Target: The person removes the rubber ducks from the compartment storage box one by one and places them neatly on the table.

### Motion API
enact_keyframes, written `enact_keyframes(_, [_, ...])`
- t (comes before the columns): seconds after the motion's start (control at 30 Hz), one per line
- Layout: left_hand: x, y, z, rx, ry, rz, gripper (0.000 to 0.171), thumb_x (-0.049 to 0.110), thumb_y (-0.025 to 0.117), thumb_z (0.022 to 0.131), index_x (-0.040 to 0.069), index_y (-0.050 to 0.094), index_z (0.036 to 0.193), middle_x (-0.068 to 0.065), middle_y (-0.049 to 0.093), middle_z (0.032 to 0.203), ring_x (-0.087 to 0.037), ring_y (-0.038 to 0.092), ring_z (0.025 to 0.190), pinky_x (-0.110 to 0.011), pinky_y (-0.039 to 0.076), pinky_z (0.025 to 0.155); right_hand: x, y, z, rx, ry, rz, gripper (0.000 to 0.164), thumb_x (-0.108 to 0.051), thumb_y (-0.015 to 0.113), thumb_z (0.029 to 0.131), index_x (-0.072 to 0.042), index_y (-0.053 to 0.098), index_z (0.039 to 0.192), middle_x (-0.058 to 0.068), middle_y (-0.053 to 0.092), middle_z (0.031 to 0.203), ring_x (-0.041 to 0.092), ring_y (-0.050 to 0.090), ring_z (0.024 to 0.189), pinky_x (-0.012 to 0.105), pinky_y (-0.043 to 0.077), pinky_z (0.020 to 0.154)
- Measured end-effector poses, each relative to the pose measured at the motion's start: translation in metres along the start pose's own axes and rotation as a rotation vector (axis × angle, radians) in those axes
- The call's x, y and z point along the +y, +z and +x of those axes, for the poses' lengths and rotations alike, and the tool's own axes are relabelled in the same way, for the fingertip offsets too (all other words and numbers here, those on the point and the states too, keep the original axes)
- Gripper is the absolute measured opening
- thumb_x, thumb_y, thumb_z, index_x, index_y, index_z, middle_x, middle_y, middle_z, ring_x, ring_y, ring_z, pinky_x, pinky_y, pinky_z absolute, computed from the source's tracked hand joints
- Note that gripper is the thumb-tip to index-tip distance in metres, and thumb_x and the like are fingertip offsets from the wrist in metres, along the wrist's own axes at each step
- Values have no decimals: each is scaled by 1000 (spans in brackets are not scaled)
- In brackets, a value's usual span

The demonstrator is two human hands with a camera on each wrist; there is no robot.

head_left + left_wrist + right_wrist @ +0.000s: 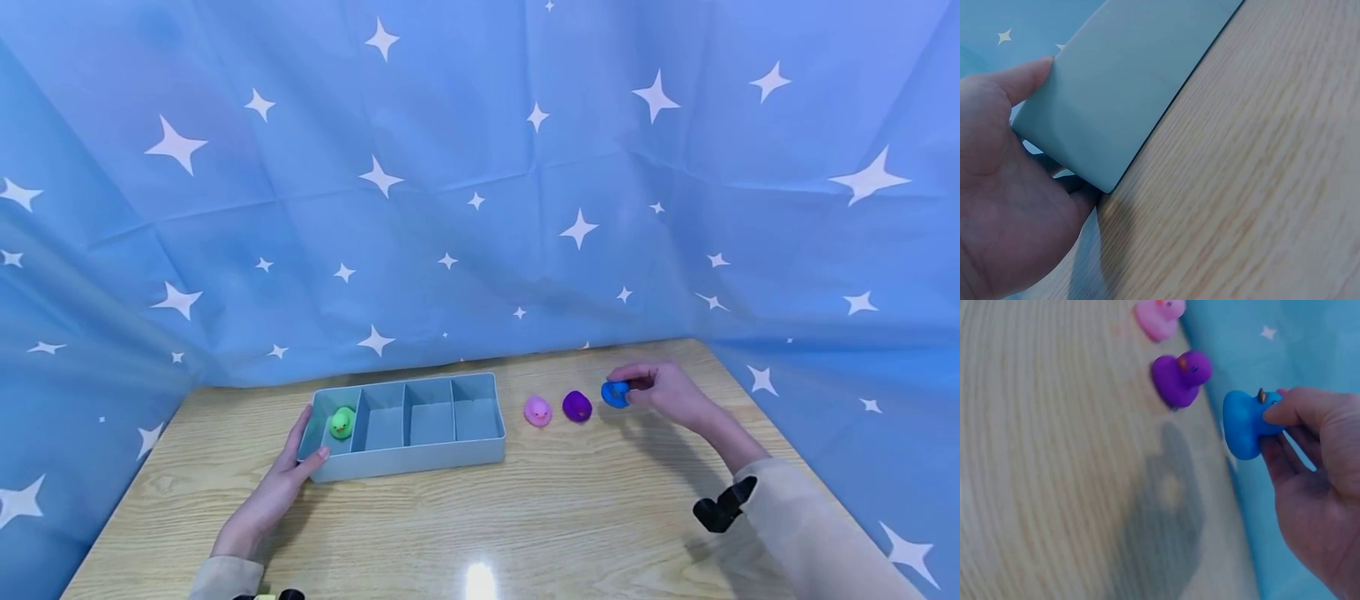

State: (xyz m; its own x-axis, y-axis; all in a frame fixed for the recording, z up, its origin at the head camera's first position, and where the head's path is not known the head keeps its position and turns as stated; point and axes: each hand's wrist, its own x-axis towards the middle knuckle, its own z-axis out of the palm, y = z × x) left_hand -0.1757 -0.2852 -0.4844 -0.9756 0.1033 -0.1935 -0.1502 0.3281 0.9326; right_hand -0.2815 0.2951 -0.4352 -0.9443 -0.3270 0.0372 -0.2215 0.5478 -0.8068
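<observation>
- The left hand (276, 485) is gripping the left end of a blue-grey, four-compartment tray (408, 460).
- The right hand (669, 395) is pinching a blue toy duck (1241, 425) by the head, just right of a purple duck (577, 407).
- A pink duck (537, 411) is sitting on the wooden table (450, 533) between the purple duck and tray.
- A green duck (342, 423) is resting in the tray's leftmost compartment.

Head view faces forward-down; close wrist views share its table (390, 525).

Blue duck (1241, 428) in right hand (670, 393); left hand (279, 482) grips compartmented tray (408, 461)
</observation>
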Motion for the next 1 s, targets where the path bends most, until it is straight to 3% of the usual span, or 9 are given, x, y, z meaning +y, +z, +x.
enact_keyframes(0.5, [0,-1,2,-3,-3,20,83,35,47,110,30,-16,163,-17,-23,168,-46,-24,150,-75,-7,113,25,11,1,-32,15,-51,29,8,65,89,6,74,116,21,72,116,30,67,104,25,55,80])
enact_keyframes(1.0, [0,-1,1,-1,0,19,81,34,47,110,30,-14,164,-16,-21,168,-44,-22,151,-74,-5,114,27,16,5,-58,-38,-71,33,13,59,87,6,75,115,22,71,119,37,65,110,28,55,82])
